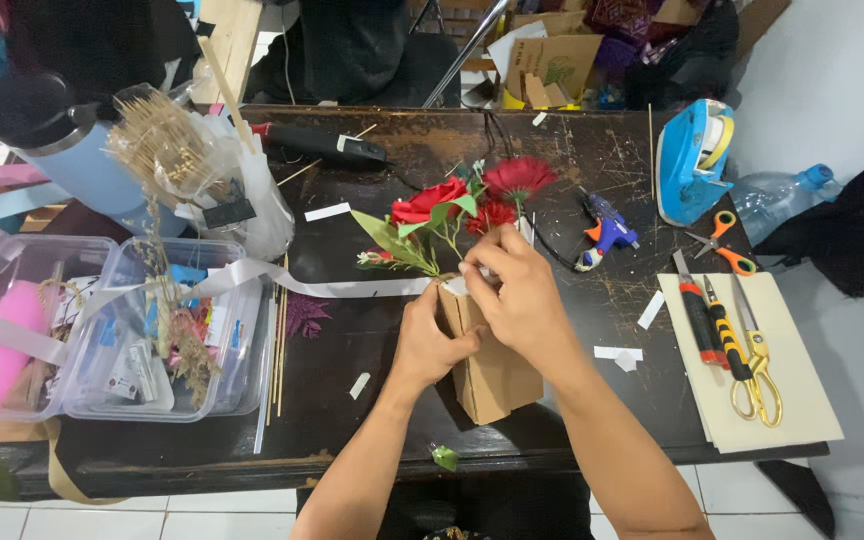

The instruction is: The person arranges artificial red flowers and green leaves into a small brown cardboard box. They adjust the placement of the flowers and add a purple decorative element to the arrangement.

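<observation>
A small brown cardboard box (pixel 492 375) lies tilted on the dark worn table (pixel 592 150). My left hand (pixel 430 340) grips its left side. At the box's open top, my right hand (pixel 517 290) is closed on the stems of red artificial flowers (pixel 472 205) with green leaves, which stick out of the box toward the table's far side. The stem ends are hidden behind my fingers.
Clear plastic bins (pixel 152 340) of craft supplies sit at left, with a white ribbon (pixel 332 288) and thin wooden sticks (pixel 277 350). A blue glue gun (pixel 602 232), tape dispenser (pixel 692 160), orange scissors (pixel 722 242), cutters and gold scissors (pixel 757 370) on a cream mat lie right.
</observation>
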